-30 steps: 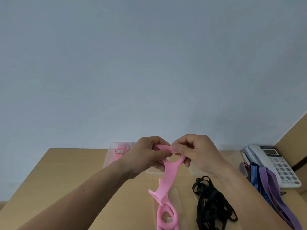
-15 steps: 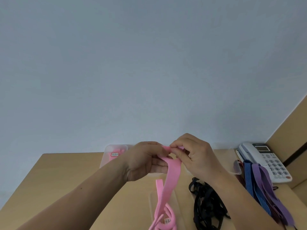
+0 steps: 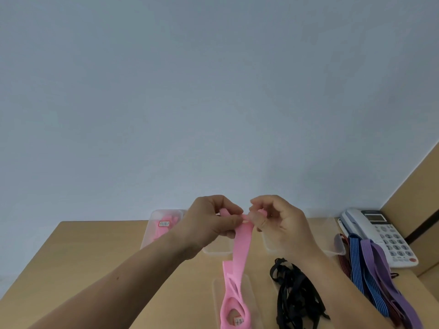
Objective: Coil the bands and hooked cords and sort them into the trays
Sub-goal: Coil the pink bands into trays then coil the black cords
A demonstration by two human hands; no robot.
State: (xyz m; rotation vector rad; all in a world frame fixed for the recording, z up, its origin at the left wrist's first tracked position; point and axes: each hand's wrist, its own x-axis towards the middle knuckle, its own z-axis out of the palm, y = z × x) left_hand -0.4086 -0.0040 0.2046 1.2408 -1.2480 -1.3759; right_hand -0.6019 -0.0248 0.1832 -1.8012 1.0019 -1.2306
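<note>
pink band (image 3: pixel 241 245) – pinched at top by both hands, left (image 3: pixel 209 222), right (image 3: pixel 282 224)

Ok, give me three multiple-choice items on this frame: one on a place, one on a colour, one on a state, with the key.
1. Where does the tangle of black cords lie?
A. In the far-left tray.
B. On the telephone.
C. On the table, right of the hanging band.

2. What colour is the band held up in the middle?
A. Pink.
B. Purple.
C. Blue-striped.

3. How is that band now?
A. Coiled tight inside a tray.
B. Pinched at its top by the left hand and the right hand, its length hanging down toward the table.
C. Lying flat, untouched.

Key: 1 C, the black cords sit on the wood beside the band. 2 A, the strip between the fingers is pink. 3 B, both hands pinch its top end and the rest trails down.
</note>
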